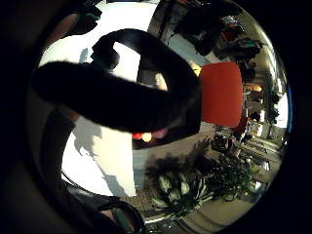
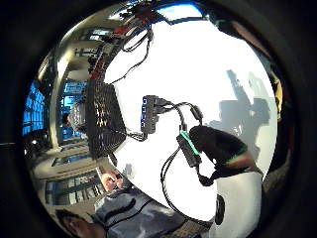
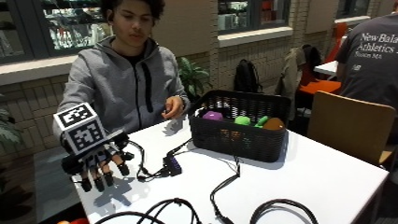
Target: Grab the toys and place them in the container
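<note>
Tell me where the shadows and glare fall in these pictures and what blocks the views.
Outside view: the gloved right hand casts a soft shadow on the white table; the basket shades the table beside it. Thumb side palm view: the table glares bright, with hand shadows across it. Little finger side palm view: dark glove straps cover the middle, and the table behind is washed out.

Tan brick wall with dark-framed windows above a pale sill, a potted plant at its foot, a wooden chair beside the white tabletop, and an orange chair beyond.
</note>
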The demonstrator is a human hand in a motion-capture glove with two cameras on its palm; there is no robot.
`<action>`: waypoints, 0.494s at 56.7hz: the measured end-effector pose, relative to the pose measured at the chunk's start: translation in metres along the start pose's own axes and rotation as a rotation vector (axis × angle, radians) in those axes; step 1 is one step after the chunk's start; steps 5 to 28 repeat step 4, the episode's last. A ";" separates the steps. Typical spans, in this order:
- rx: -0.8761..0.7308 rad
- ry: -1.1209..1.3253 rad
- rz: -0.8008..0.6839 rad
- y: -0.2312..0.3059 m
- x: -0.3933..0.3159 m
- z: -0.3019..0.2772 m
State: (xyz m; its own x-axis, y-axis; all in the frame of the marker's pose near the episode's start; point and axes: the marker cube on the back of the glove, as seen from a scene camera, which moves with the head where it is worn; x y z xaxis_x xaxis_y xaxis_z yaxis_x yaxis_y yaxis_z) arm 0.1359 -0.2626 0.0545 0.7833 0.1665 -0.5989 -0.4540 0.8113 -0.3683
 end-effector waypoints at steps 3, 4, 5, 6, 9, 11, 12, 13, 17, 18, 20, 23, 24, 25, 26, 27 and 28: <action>0.002 0.000 0.000 0.001 0.000 0.001; 0.002 0.000 0.000 0.001 0.000 0.002; 0.002 0.000 0.000 0.001 0.000 0.002; 0.002 0.000 0.000 0.001 0.000 0.002; 0.002 0.000 0.000 0.001 0.000 0.002; 0.002 0.000 0.000 0.001 0.000 0.002; 0.002 0.000 0.000 0.001 0.000 0.002; 0.002 0.000 0.000 0.001 0.000 0.002; 0.002 0.000 0.000 0.001 0.000 0.002; 0.002 0.000 0.000 0.001 0.000 0.002; 0.002 0.000 0.000 0.001 0.000 0.002; 0.002 0.000 0.000 0.001 0.000 0.002; 0.002 0.000 0.000 0.001 0.000 0.002; 0.002 0.000 0.000 0.001 0.000 0.002; 0.002 0.000 0.000 0.001 0.000 0.002; 0.002 0.000 0.000 0.001 0.000 0.002; 0.002 0.000 0.000 0.001 0.000 0.002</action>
